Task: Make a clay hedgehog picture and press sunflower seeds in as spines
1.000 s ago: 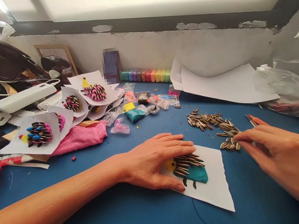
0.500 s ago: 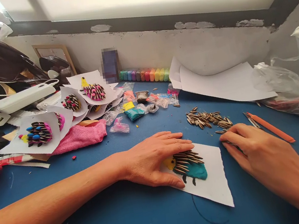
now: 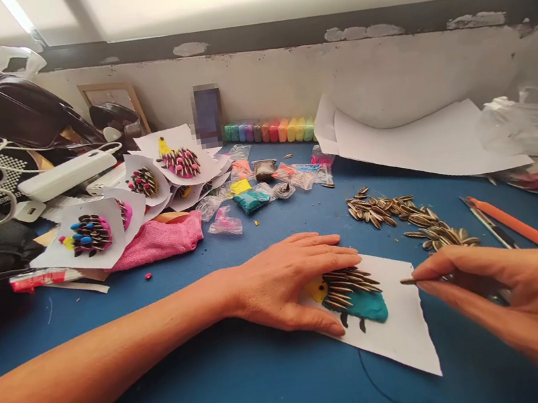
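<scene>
My left hand (image 3: pixel 294 282) lies flat with its fingers stretched out over the left part of a white paper sheet (image 3: pixel 404 329). On that sheet is a clay hedgehog (image 3: pixel 365 305) with a teal body, a yellow face and two dark legs. Rows of striped sunflower seeds stick out of its back; part of the face is under my fingers. My right hand (image 3: pixel 521 298) pinches a single sunflower seed (image 3: pixel 408 281) between thumb and fingertips, above the paper's right edge, apart from the hedgehog. Behind it lies a pile of sunflower seeds (image 3: pixel 412 214).
An orange pen (image 3: pixel 520 224) and a second pen (image 3: pixel 491 225) lie at the right. Finished hedgehogs on paper (image 3: pixel 89 235) and a pink cloth (image 3: pixel 158 240) are at the left. Clay packets (image 3: pixel 251 201) sit at the back, near a row of coloured clay (image 3: pixel 271 132).
My right hand has come away from the seed pile toward the paper, now with a sunflower seed showing in its pinch. The left hand stays on the sheet; the view has shifted slightly.
</scene>
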{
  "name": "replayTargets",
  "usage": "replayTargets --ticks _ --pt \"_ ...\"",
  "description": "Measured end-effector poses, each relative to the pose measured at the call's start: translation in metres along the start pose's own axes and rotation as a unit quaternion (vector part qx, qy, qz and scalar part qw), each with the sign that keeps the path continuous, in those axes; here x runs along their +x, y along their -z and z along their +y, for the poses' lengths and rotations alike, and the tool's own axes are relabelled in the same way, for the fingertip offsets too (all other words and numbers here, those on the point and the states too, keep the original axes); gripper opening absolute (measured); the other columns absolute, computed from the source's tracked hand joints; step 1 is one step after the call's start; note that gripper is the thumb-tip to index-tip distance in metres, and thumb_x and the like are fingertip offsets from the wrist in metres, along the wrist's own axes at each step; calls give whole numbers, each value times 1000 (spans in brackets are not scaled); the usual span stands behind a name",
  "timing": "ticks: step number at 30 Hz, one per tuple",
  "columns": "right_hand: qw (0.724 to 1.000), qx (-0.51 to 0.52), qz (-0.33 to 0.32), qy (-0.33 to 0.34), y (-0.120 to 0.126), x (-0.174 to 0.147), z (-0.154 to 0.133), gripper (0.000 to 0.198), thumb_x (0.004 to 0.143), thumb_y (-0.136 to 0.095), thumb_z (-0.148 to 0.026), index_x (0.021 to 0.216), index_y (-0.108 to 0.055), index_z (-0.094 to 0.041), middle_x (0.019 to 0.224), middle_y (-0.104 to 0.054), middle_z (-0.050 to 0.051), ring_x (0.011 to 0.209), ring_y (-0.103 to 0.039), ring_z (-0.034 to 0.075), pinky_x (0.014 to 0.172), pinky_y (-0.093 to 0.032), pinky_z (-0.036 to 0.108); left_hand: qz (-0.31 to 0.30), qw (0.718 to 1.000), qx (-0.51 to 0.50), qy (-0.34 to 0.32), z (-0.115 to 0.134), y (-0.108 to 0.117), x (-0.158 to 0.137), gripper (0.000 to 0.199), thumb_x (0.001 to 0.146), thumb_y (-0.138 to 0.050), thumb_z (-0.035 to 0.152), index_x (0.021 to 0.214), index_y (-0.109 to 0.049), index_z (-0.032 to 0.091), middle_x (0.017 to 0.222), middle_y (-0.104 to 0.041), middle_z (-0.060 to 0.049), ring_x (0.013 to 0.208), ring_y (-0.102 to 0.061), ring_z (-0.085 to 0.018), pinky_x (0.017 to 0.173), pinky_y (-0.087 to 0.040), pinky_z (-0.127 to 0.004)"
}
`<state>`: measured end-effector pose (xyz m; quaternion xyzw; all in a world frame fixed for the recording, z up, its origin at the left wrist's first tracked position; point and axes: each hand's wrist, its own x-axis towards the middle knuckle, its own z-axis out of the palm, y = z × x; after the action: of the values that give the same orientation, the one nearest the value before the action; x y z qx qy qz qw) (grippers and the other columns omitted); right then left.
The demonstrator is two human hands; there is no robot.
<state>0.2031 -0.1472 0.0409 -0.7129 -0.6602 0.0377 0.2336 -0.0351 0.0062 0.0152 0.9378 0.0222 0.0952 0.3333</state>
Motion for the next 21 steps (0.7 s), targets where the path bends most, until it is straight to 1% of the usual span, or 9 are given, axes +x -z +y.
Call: replayTargets --ticks 2,3,5,8,10,12,14,17,21 --pt "999 19 -34 9 0 -4 2 30 88 -53 -55 85 -72 -32 75 -72 -6 60 -65 12 48 -48 21 -3 1000 3 -1 0 0 0 77 84 -70 52 147 -43 17 152 -44 -6 149 -27 -25 124 -15 -38" --pt "999 17 -40 14 1 -5 2 29 89 -53 -54 88 -71 -33 80 -72 -6 63 -66 12 50 -49 21 -4 1000 4 0 0 0 0 77 84 -70 52 147 -43 17 153 -44 -6 149 -27 -25 125 -15 -38" --pt "999 -8 -29 28 3 -4 1 27 91 -51 -54 90 -69 -33 83 -72 -6 63 -65 12 52 -49 21 -6 1000 5 2 0 0 0 77 84 -70 52 148 -43 18 153 -43 -5 149 -27 -25 124 -16 -39" --pt "997 -35 -12 74 5 2 -5 26 92 -50 -48 84 -68 -32 75 -69 -7 54 -61 10 47 -47 21 -6 1000 3 6 0 0 0 78 83 -71 52 148 -43 19 153 -43 -5 149 -26 -26 124 -17 -40" --pt "994 -45 -13 99 4 7 -9 25 92 -50 -42 76 -66 -30 66 -67 -6 47 -60 10 41 -44 20 -5 1000 1 7 0 0 -1 78 83 -72 52 148 -42 20 153 -43 -6 149 -26 -27 124 -18 -41" --pt "991 -56 -19 119 2 8 -11 26 91 -49 -36 72 -65 -29 61 -65 -6 44 -59 10 37 -42 20 -2 1000 -1 5 0 0 -1 79 82 -73 52 148 -42 22 153 -44 -6 149 -27 -28 124 -19 -42" --pt "989 -75 -14 123 0 5 -10 26 92 -46 -34 74 -65 -30 64 -67 -6 45 -61 11 39 -45 21 -3 1000 -2 4 1 0 -1 80 81 -73 52 149 -42 22 153 -44 -6 149 -27 -28 124 -19 -42" --pt "988 -102 -5 118 -3 -2 -7 27 94 -44 -35 79 -65 -30 70 -70 -5 50 -65 14 43 -49 25 -6 1000 -4 8 1 0 0 80 82 -72 53 149 -41 23 153 -44 -6 149 -27 -28 123 -19 -43" --pt "987 -91 19 131 -2 -5 -9 23 96 -46 -40 84 -64 -31 74 -71 -5 56 -68 13 44 -50 22 -9 1000 0 9 1 0 0 79 83 -71 54 149 -41 24 153 -44 -5 149 -27 -28 124 -19 -43"
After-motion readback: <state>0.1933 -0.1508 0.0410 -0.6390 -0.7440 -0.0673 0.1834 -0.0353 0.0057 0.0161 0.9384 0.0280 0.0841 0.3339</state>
